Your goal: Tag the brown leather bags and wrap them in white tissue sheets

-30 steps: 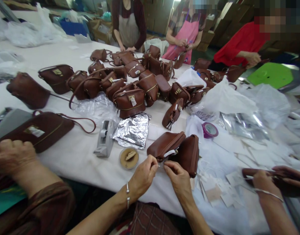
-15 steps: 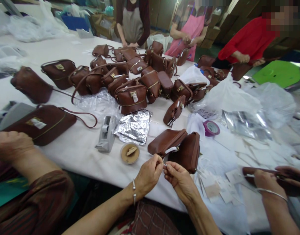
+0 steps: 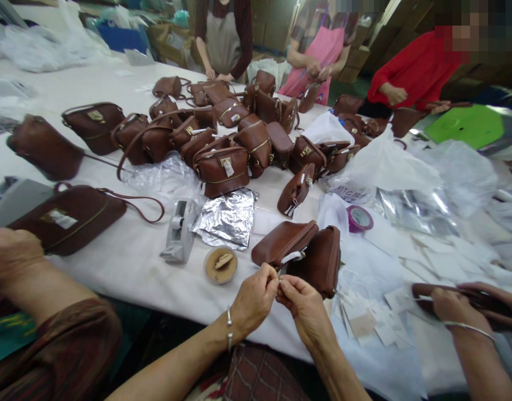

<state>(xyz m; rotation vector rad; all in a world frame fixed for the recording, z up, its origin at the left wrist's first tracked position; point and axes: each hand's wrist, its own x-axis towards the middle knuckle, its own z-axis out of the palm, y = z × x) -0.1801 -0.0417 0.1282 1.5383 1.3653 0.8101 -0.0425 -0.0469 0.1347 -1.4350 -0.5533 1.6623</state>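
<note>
- Since a second ago, the person's left hand (image 3: 254, 298) and right hand (image 3: 308, 306) have drawn together, fingertips now meeting.
- Both hands' fingers pinch narrowly, apparently on a thin white strand (image 3: 279, 273), presumably because something so fine needs fingertips; its ends I can't make out.
- Just beyond, at twelve o'clock from the hands, lies a brown pouch (image 3: 281, 245), with a darker pouch (image 3: 316, 264) close by at two; such nearness probably spares the arms stretching.
- The round tub (image 3: 221, 265) sits towards nine, the tape dispenser (image 3: 179, 231) at ten, seemingly kept handy.
- White cards (image 3: 364, 320) spread over the counter (image 3: 151, 273) at four, perhaps clear of the pouches deliberately.
</note>
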